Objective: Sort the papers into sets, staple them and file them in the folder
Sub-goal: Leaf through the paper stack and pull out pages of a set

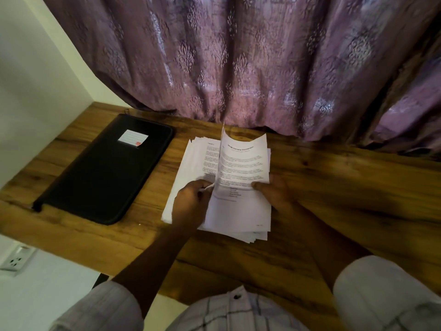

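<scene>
A purple patterned curtain (pixel 238 56) hangs along the far edge of the brown wooden table (pixel 346 187). A black zipped folder (pixel 105 173) lies closed at the left. Just right of it sits the white printed paper stack (pixel 191 163), its top sheet (pixel 243 163) curled upward. The left hand (pixel 191 204) pinches that sheet's left edge, and the right hand (pixel 274 194) grips its right side, thumb on top.

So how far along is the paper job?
Done: nothing that shows. There are no separate sets, no stapler is in view, and the folder lies shut beside the paper stack. In hand: sorting. The left hand and right hand hold the top sheet curled up off the stack. Left: sets, stapling, filing.
</scene>
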